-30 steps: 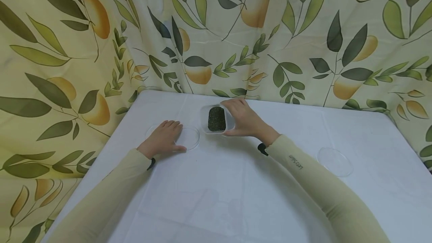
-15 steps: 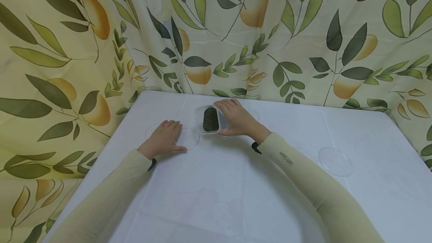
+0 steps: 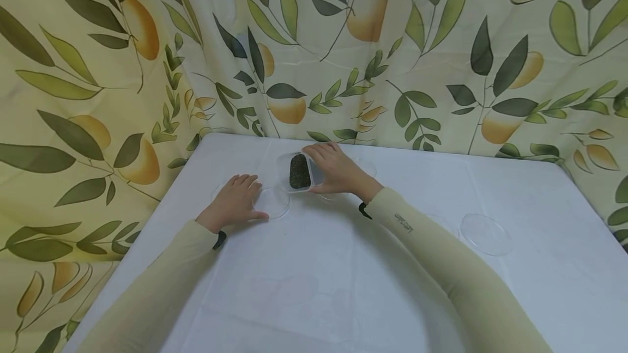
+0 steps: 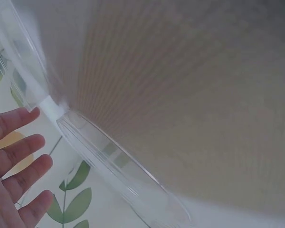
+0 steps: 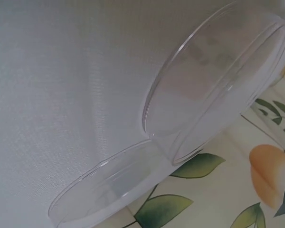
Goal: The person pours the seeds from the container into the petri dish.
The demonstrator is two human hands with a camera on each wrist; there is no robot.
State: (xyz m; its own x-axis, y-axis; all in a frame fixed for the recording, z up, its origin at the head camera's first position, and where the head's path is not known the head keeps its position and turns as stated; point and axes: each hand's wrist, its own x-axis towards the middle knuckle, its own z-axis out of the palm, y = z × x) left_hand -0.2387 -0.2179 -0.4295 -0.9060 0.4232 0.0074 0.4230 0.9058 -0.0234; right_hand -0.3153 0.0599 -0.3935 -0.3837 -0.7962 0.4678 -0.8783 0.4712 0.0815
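Observation:
My right hand (image 3: 338, 173) grips a clear plastic tub (image 3: 283, 165) by its right side, thumb near and fingers far. The tub is tilted with its opening towards the camera, and a dark green block of seaweed sheets (image 3: 300, 172) shows in it. Low on the left, my left hand (image 3: 233, 200) lies with fingers spread beside and partly over a clear round dish (image 3: 275, 206). Its fingers (image 4: 28, 173) are extended in the left wrist view, near two clear dishes; whether they touch is unclear. The right wrist view shows neither the right hand nor the tub.
More clear round dishes stand on the white table: one (image 3: 485, 235) at the right, another (image 3: 367, 166) behind the right hand. Two overlapping dishes, the larger (image 5: 204, 85) in front, show in the right wrist view. A leaf-and-fruit patterned curtain (image 3: 333, 80) hangs behind the table.
My right hand has carried the tub leftwards, towards the dish by the left hand, and the tub has turned a little. The left hand has stayed almost where it was.

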